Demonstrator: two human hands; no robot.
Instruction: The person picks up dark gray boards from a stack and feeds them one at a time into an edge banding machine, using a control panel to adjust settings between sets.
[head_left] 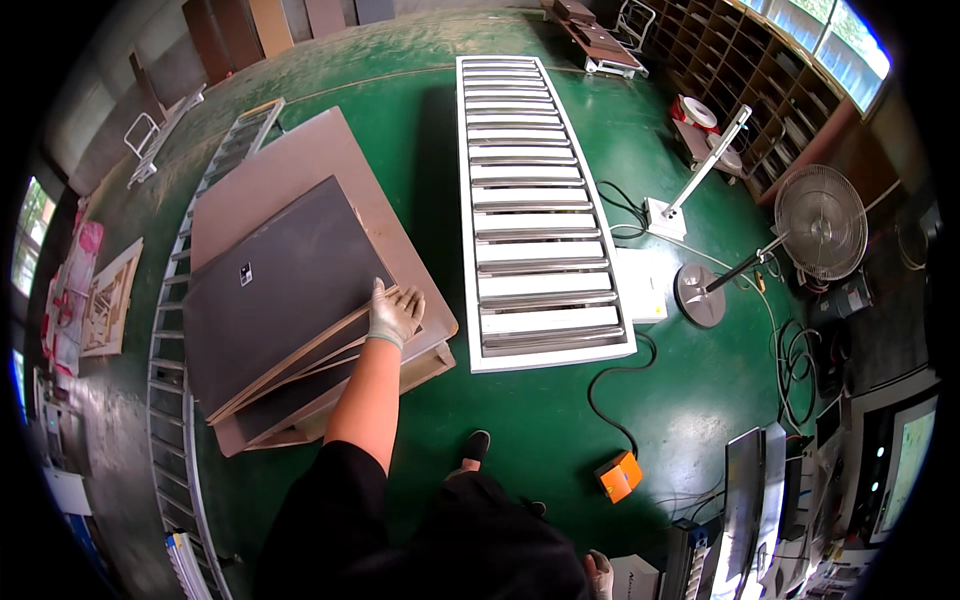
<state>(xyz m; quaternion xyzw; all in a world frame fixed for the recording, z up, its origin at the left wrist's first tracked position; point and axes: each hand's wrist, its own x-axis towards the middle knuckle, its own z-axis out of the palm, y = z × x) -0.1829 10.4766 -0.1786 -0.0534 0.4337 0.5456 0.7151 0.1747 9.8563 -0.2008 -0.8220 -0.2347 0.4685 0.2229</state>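
Panel (285, 285): dark sheet topping the stack (300, 398), left of the roller bed (538, 236); laid flat, apparently to support its face.
Left hand (397, 312): gloved, fingers loosely curled at the panel's right corner, where the edge offers purchase; pinch or mere contact, cannot tell.
Right hand (601, 573): near the lower edge, mostly hidden; finger state cannot be told.
Stack: sheets fanned askew, which likely leaves separate edges reachable.
Roller bed: beside the stack; bars crosswise, presumably for low-friction support.

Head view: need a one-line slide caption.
Gloved left hand at the edge of stacked boards, with a white roller conveyor to the right.
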